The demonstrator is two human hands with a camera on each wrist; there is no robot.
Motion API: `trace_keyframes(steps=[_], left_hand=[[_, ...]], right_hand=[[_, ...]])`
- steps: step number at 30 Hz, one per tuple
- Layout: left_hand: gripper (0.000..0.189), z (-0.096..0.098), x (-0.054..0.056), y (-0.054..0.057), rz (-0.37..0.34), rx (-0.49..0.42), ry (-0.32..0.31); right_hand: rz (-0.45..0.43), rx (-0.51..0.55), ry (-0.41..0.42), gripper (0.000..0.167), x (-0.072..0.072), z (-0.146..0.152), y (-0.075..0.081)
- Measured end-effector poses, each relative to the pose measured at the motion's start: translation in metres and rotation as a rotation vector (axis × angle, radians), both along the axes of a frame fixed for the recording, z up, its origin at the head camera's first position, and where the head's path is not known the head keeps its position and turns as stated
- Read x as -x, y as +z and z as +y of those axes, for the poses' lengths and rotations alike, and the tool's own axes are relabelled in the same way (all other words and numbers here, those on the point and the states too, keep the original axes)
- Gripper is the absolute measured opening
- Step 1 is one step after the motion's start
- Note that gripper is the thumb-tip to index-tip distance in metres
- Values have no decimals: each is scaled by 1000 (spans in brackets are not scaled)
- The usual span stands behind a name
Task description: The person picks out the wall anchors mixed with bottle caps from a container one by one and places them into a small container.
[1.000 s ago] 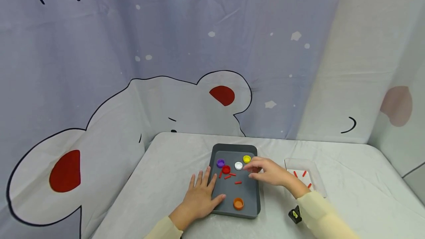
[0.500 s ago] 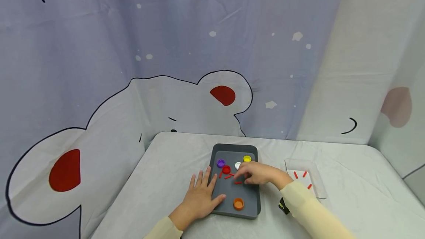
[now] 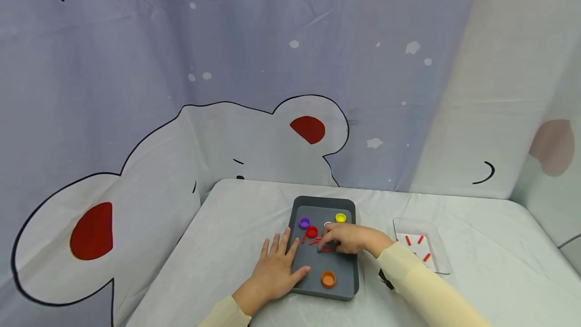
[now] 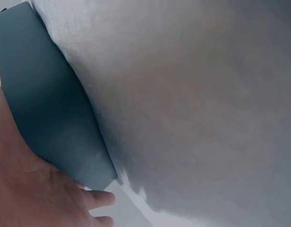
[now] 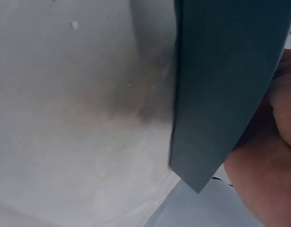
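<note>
My left hand rests with spread fingers on the left rim of a dark grey tray. Its palm and the tray's outer side also show in the left wrist view. Over the tray's right half, my right hand points down with bent fingers. Index fingertip and thumb reach down around a short red stick on the tray floor. More red sticks lie beside a red cap. The tray also bears a purple cap, a yellow cap, an orange cap and a partly hidden white cap.
Right of the tray stands a clear shallow box with several red sticks on its white bottom. A white cloth covers the table. A printed curtain hangs behind it. Under the right sleeve a small black object peeks out.
My right hand has moved left and down from beside the white cap to the lone red stick, its fingers bending. The left hand has stayed on the tray rim.
</note>
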State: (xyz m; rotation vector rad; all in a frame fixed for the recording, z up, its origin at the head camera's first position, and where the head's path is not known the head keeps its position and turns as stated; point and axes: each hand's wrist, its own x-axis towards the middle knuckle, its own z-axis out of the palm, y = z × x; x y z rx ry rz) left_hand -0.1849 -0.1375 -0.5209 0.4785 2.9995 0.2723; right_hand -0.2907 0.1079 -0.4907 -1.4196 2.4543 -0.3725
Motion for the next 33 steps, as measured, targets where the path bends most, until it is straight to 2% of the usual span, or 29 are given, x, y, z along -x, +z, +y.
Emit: trace_keyframes(steps=[7,16,27,33], left_hand=[[82,0,0,2,9,-1,1],[83,0,1,-1,7,8,-1],[83,0,2,-5,15,8,12],[82,0,0,-3,26,-6,0]], right_hand=[[31,16,-3,38,2,1,-3],[28,39,12,33,1,2,-4],[-41,16,-39,27,2,0,-4],[-26,14,-28,24,1,1,-5]])
